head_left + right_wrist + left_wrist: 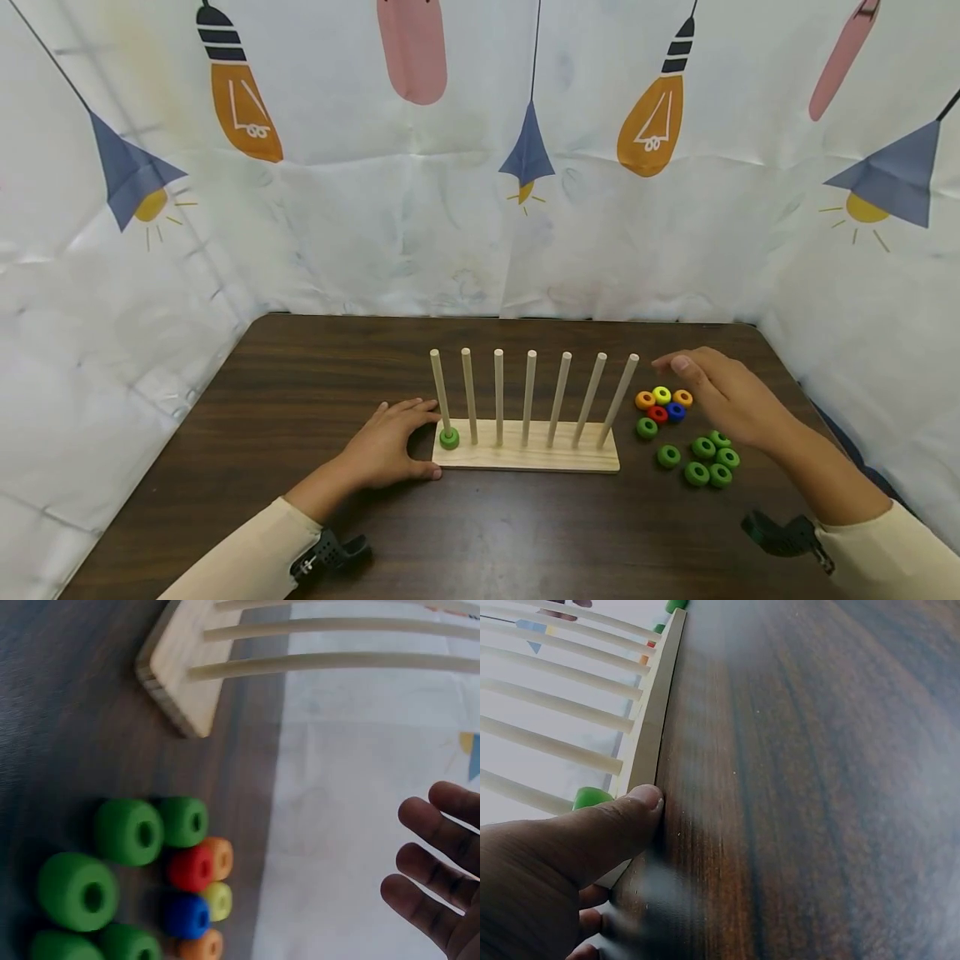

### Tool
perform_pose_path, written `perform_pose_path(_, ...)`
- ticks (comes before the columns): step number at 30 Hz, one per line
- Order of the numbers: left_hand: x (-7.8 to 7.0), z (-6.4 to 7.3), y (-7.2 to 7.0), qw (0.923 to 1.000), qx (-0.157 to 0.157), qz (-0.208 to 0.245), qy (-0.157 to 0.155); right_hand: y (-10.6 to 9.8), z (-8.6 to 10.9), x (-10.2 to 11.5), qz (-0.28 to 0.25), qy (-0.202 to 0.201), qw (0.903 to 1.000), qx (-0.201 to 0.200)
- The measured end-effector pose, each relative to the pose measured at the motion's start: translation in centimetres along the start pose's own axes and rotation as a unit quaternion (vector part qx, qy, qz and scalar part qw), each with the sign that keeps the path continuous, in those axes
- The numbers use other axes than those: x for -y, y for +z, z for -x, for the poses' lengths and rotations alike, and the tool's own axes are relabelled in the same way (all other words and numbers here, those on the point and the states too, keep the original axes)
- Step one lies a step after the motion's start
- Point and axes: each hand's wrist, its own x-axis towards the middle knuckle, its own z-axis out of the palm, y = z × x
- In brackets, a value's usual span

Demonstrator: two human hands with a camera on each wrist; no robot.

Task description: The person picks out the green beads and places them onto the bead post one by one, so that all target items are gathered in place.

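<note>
A pale wooden peg board (525, 458) with a row of several upright pegs stands on the table. One green ring (449, 443) sits at the foot of its leftmost peg. My left hand (390, 446) grips the board's left end, its thumb (615, 829) against the front edge in the left wrist view. Raised over the loose rings on the right is my right hand (723, 396), fingers extended and holding nothing. Below it lie several green rings (129, 851), plus a red ring (187, 870), a blue ring (180, 919), a yellow ring (213, 904) and two orange rings (220, 851).
The dark wooden table (525, 533) ends at a white cloth (360, 242) printed with lamps and bulbs, which hangs behind and at both sides. A dark wrist mount (337, 554) is strapped at the left sleeve, and another mount (783, 533) at the right.
</note>
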Motion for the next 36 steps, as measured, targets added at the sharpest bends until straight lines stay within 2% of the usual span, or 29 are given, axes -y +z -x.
perform_pose_path(4,0.0,0.0,0.1,1.0,0.001,0.003,-0.001,1.0,0.7,-1.3,0.002,0.018,0.9998,0.012)
perform_pose_path(13,0.1,-0.1,0.3,1.0,0.002,0.006,-0.002,3.9,1.7,-3.5,0.06,0.084,0.9934,0.051)
perform_pose_path(22,0.2,-0.2,0.2,1.0,0.004,0.007,0.001,6.4,1.9,-4.8,0.083,0.073,0.9921,0.059)
perform_pose_path(36,0.1,0.0,0.1,1.0,0.004,0.006,-0.004,7.7,1.7,-5.1,0.138,0.05,0.9875,0.058)
